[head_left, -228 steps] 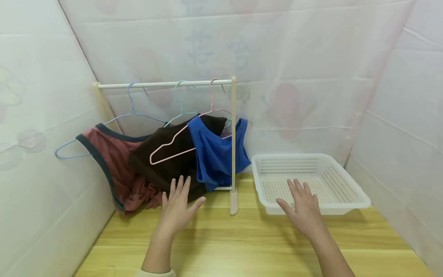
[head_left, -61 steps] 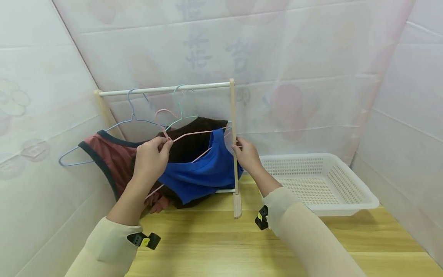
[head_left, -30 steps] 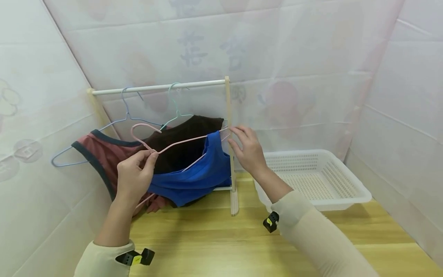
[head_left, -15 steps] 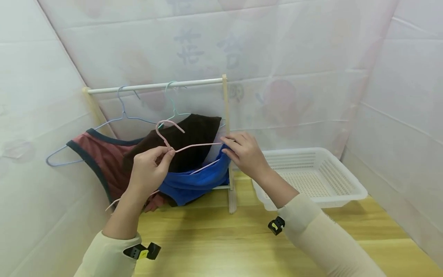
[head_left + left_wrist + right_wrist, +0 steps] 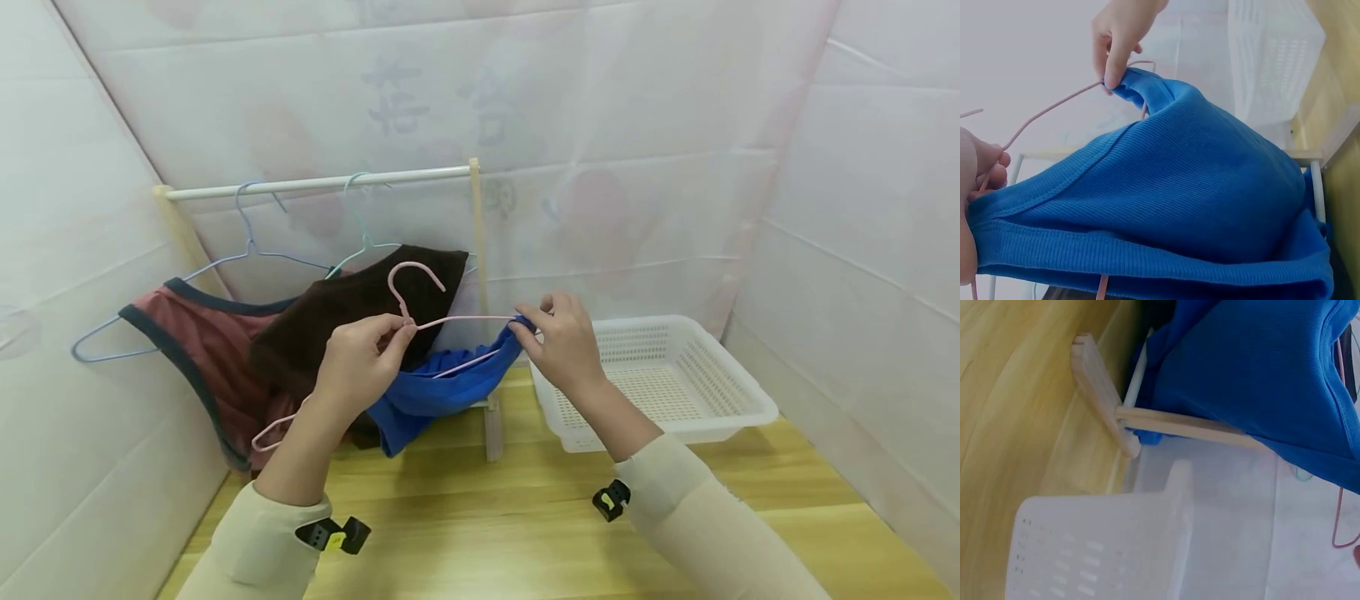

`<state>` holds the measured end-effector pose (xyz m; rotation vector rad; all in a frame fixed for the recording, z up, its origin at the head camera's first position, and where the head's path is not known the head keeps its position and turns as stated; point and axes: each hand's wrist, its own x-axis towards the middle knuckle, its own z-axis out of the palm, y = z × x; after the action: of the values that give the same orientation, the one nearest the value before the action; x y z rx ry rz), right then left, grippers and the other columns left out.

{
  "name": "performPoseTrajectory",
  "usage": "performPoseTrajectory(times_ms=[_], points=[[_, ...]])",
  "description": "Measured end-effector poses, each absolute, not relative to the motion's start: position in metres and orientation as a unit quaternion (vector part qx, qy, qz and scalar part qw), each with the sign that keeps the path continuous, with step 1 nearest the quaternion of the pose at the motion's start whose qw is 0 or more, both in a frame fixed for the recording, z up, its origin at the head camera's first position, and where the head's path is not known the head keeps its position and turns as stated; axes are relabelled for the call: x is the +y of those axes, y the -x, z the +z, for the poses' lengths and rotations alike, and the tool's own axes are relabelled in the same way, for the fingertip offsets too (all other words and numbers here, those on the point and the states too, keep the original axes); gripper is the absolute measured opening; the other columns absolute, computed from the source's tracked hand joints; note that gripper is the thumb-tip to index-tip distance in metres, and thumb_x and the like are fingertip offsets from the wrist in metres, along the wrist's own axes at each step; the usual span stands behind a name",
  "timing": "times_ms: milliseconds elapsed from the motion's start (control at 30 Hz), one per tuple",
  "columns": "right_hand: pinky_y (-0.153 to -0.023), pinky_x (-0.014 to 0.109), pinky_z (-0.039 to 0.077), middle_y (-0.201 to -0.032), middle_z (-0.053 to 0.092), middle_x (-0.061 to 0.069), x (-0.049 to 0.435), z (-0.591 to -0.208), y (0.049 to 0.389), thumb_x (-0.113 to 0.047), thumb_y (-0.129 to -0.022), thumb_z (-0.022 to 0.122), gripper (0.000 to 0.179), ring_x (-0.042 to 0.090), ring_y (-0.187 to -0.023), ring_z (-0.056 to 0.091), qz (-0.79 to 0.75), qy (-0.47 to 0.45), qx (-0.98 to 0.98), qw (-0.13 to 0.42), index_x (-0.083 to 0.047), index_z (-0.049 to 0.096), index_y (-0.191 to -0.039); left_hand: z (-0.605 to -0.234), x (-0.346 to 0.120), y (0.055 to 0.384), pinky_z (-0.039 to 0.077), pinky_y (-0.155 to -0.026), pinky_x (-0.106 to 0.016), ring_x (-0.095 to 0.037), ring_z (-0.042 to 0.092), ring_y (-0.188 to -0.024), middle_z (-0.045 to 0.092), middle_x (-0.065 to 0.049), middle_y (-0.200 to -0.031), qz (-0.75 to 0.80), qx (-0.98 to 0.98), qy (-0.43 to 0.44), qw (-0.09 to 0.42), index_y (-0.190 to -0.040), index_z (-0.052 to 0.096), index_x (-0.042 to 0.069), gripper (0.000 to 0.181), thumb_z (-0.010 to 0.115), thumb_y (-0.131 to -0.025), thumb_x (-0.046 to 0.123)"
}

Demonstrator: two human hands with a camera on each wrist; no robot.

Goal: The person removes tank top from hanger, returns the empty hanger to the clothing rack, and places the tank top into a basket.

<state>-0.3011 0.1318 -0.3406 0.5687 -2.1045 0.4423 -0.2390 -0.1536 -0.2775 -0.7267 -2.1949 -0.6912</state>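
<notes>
My left hand (image 5: 363, 360) pinches the pink wire hanger (image 5: 468, 317) at the base of its hook, off the rack's rail. With thumb and fingertips my right hand (image 5: 564, 346) pinches a shoulder strap of the blue tank top (image 5: 442, 398), where the strap sits bunched around the hanger's right arm. In the left wrist view the ribbed blue fabric (image 5: 1197, 175) sags between both hands. The hanger's other end (image 5: 273, 435) pokes out bare at lower left. The right wrist view shows the tank top's cloth (image 5: 1254, 375) but almost none of the hand.
Behind stands a wooden garment rack (image 5: 315, 182). From its rail hang a maroon top (image 5: 202, 333) on a blue hanger and a dark brown garment (image 5: 315, 325) near a mint-green hanger. A white perforated basket (image 5: 652, 433) sits on the right of the wooden table (image 5: 480, 517).
The pink hanger has come off the rail into my hands. Lately both hands have shifted right with it, and my right hand has gone from the hanger's end to pinching the blue strap.
</notes>
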Motion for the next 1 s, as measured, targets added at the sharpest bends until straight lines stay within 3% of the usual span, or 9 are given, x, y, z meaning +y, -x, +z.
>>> performPoseTrajectory(times_ms=[167, 333, 633, 1000], points=[[-0.060, 0.034, 0.035, -0.086, 0.049, 0.008, 0.137, -0.345, 0.303, -0.035, -0.091, 0.070, 0.028, 0.023, -0.073, 0.042, 0.157, -0.203, -0.856, 0.449, -0.014, 0.077, -0.107, -0.275, -0.150, 0.239, 0.039, -0.051, -0.026, -0.010, 0.049, -0.059, 0.071, 0.000, -0.082, -0.234, -0.867, 0.273, 0.345, -0.097, 0.075, 0.011, 0.014, 0.067, -0.095, 0.023], [-0.058, 0.033, 0.035, -0.081, 0.048, 0.006, 0.140, -0.347, 0.303, -0.033, -0.090, 0.072, 0.022, 0.022, -0.068, 0.041, 0.160, -0.196, -0.852, 0.458, -0.015, 0.077, -0.101, -0.272, -0.150, 0.238, 0.038, -0.051, -0.029, -0.012, 0.050, -0.061, 0.071, 0.002, -0.085, -0.216, -0.892, 0.249, 0.311, -0.101, 0.074, 0.017, 0.016, 0.066, -0.095, 0.028], [-0.055, 0.031, 0.040, -0.076, 0.053, 0.003, 0.141, -0.349, 0.303, -0.033, -0.091, 0.071, 0.022, 0.019, -0.065, 0.046, 0.160, -0.212, -0.843, 0.468, -0.014, 0.077, -0.099, -0.276, -0.152, 0.237, 0.030, -0.046, -0.031, -0.016, 0.044, -0.054, 0.046, 0.002, -0.062, -0.192, -0.920, 0.189, 0.283, -0.106, 0.064, 0.022, 0.015, 0.060, -0.098, 0.033], [-0.066, 0.035, 0.047, -0.082, 0.060, 0.004, 0.146, -0.354, 0.306, -0.027, -0.095, 0.066, 0.019, 0.023, -0.075, 0.054, 0.200, -0.218, -0.846, 0.443, -0.010, 0.074, -0.101, -0.278, -0.152, 0.237, 0.037, -0.053, -0.032, -0.016, 0.052, -0.062, 0.068, 0.003, -0.081, -0.196, -0.910, 0.204, 0.304, -0.106, 0.070, 0.021, 0.019, 0.061, -0.096, 0.035]])
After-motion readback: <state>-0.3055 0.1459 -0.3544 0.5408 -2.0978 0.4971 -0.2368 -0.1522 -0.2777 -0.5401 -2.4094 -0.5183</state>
